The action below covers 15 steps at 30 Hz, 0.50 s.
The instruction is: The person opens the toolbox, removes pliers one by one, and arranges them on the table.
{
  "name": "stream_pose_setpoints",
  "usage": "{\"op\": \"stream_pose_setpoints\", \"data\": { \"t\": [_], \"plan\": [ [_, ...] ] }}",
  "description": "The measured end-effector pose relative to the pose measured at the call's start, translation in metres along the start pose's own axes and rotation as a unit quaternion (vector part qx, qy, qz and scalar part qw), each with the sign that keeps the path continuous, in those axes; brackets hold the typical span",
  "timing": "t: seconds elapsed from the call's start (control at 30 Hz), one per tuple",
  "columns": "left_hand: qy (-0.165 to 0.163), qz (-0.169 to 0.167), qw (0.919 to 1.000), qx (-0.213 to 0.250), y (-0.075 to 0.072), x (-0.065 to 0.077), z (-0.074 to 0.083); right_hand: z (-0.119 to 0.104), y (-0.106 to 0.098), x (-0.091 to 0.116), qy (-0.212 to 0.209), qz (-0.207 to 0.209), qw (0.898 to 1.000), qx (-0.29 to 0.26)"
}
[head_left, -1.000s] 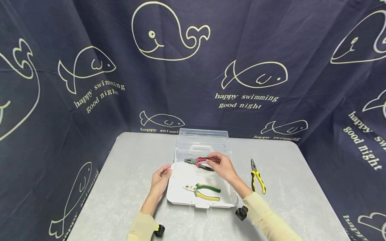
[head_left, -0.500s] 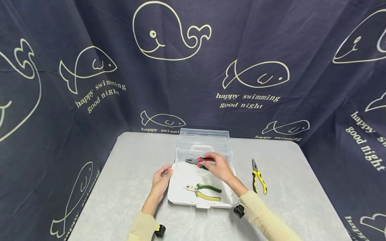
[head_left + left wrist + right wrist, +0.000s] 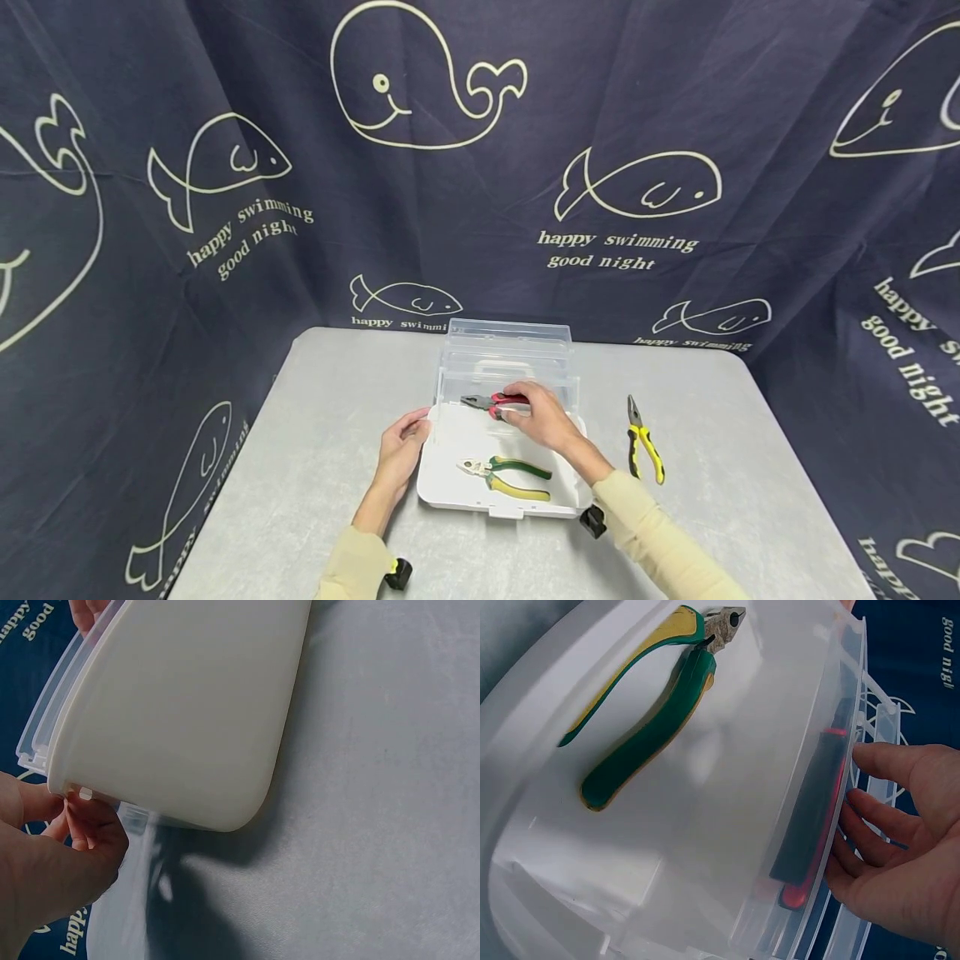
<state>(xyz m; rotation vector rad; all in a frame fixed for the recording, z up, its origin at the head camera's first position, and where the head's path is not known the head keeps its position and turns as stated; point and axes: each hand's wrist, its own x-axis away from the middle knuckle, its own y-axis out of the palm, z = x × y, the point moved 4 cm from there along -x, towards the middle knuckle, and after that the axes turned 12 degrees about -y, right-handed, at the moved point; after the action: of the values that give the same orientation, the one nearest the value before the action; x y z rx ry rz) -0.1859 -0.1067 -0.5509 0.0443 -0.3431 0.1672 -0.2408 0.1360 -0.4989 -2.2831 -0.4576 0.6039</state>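
My left hand (image 3: 401, 446) pinches the back left corner of the rim of a white plastic toolbox (image 3: 442, 493) with a clear lid; the left wrist view shows thumb and fingertips at this rim. At the back of the box, my right hand (image 3: 546, 415) holds red-and-black pliers (image 3: 476, 402) by the handles, thumb on the near one and fingers on the far one. In the right wrist view, the red-and-black pliers (image 3: 810, 802) show through a translucent plastic wall, partly blurred. Green-and-yellow pliers (image 3: 504, 475) lie spread on the box floor.
Yellow-and-black long-nose pliers (image 3: 641, 442) lie on the grey table (image 3: 720, 467), right of the box. The clear lid (image 3: 506, 342) stands raised behind the box, close to the dark patterned curtain (image 3: 480, 200).
My right hand has slid left along the red-and-black pliers, covering more of the handles, which now sit closer together. My left hand stays at the box rim.
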Motion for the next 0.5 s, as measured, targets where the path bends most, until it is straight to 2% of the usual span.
{"op": "stream_pose_setpoints", "data": {
  "t": [0.2,0.5],
  "plan": [
    [-0.010,0.011,0.9998,0.010,-0.002,-0.022,-0.025,-0.001,0.005,-0.001,-0.017,-0.022,0.999,-0.030],
    [-0.014,0.016,0.9998,0.004,-0.003,-0.021,-0.024,-0.003,0.013,-0.005,-0.020,-0.049,0.998,-0.034]
  ]
}}
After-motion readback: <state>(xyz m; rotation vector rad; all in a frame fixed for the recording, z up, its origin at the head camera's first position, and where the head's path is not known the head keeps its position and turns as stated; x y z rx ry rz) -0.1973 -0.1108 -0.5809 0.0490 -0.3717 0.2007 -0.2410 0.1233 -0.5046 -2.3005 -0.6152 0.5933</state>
